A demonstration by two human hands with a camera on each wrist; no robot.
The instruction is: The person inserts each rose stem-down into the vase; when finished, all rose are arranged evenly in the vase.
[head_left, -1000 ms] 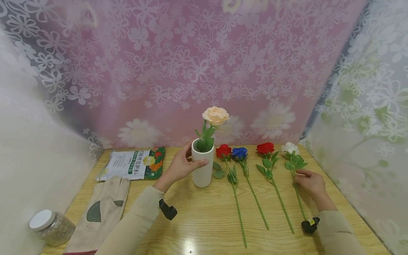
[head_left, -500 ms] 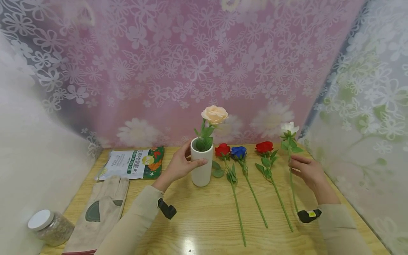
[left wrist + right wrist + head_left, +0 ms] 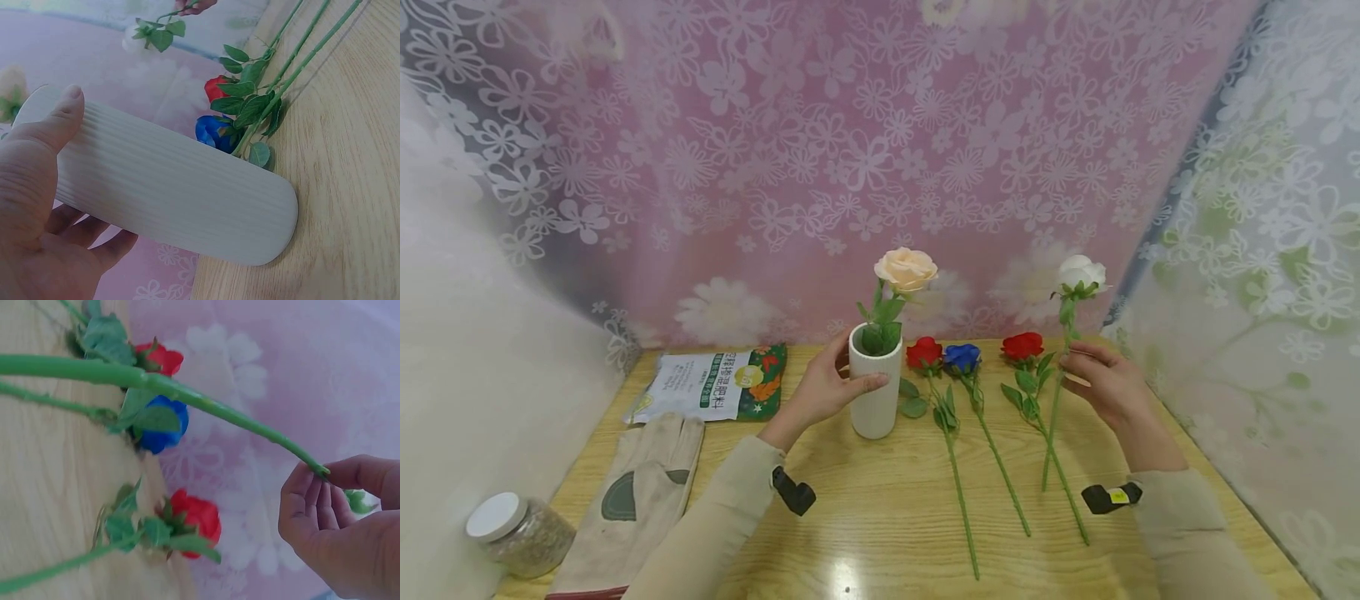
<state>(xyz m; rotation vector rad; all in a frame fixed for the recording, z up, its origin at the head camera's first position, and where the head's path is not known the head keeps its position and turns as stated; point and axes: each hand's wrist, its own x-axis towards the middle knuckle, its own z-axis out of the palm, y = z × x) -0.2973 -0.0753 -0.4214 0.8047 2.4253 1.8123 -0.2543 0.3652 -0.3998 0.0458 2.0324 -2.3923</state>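
Note:
My left hand [image 3: 829, 385] grips a ribbed white vase [image 3: 181, 181] around its upper part, thumb across the front. The vase stands upright on the table and holds a peach rose [image 3: 906, 271]. On the right, my right hand [image 3: 1108, 385] pinches the stem of a white rose [image 3: 1081, 275], raised upright with its bloom above the hand. In the right wrist view, that green stem [image 3: 206, 403] runs from between thumb and fingertips across the picture. Its lower end overlaps the stem of the right-hand red rose [image 3: 1022, 347] in the head view.
Another red rose [image 3: 925, 354] and a blue rose [image 3: 962, 358] lie on the wooden table [image 3: 865, 517] right of the vase. To the left are a fertilizer bag [image 3: 700, 387], work gloves [image 3: 643, 492] and a white-lidded jar [image 3: 523, 533]. A floral curtain [image 3: 805, 167] hangs behind.
My right hand has lifted the white rose off the table and moved it left, its stem swinging from flat to nearly upright. The left hand stays on the vase.

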